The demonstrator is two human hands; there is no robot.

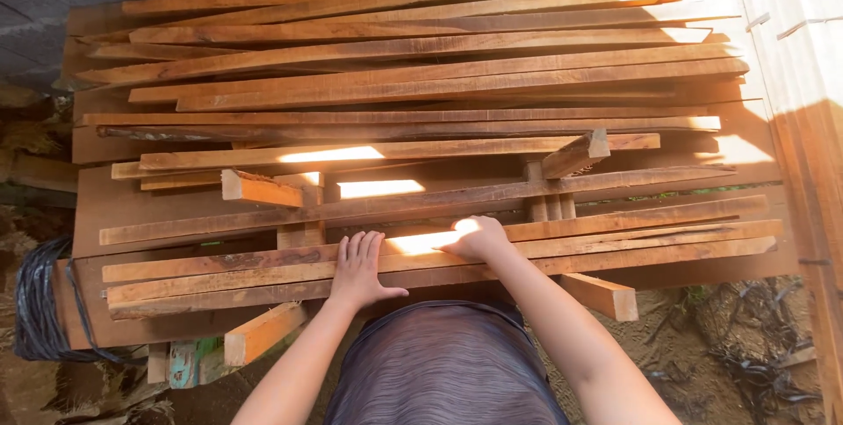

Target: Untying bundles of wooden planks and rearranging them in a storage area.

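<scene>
A big stack of long reddish-brown wooden planks (pixel 421 74) lies crosswise in front of me. My left hand (pixel 360 269) rests flat, fingers apart, on the nearest planks (pixel 219 276) at the front edge of the stack. My right hand (pixel 475 237) lies on a long thin plank (pixel 632 232) just beyond, fingers curled over its top in a patch of sunlight. Whether the right hand grips the plank or only presses on it is unclear.
Short wooden blocks (pixel 260 189) and cross pieces (pixel 576 154) stick out between the layers. A black coil of cord (pixel 39 302) hangs at the left end. A wooden wall (pixel 808 126) stands on the right. Dirt ground with debris (pixel 746 346) lies below.
</scene>
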